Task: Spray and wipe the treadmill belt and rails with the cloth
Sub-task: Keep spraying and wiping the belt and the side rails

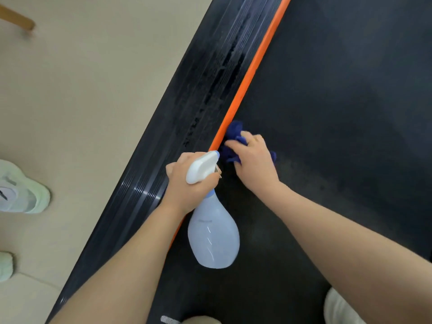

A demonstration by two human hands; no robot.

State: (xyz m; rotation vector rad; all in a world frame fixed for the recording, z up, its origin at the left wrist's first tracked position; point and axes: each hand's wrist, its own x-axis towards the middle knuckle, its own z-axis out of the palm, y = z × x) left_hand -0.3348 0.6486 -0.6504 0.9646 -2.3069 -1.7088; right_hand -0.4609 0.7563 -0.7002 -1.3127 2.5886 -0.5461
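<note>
Here, in the head view, the right hand (253,160) lies on top of a bunched dark blue cloth (235,141), fingers curled over its folds and gripping it; the cloth sits on the black treadmill belt (339,113), its far edge touching the orange strip (257,59) that runs between belt and side rail; the left hand (187,183) is wrapped round the neck of a pale blue spray bottle (214,237) — fingers clasped below the white trigger head (202,167), whose nozzle points toward the cloth; the bottle's rounded body hangs back toward the person, above the belt, and whether it touches the belt cannot be told; the two hands are close together, just beside each other; the ribbed black side rail (210,94) stretches away on the left of the orange strip, with dark wet-looking streaks along its grooves; beyond the rail lies a beige floor (93,90) — on it, near the left edge, a pale green slipper (25,192), with part of a second pale green one below it, and at the top left corner a wooden leg (16,17).
</note>
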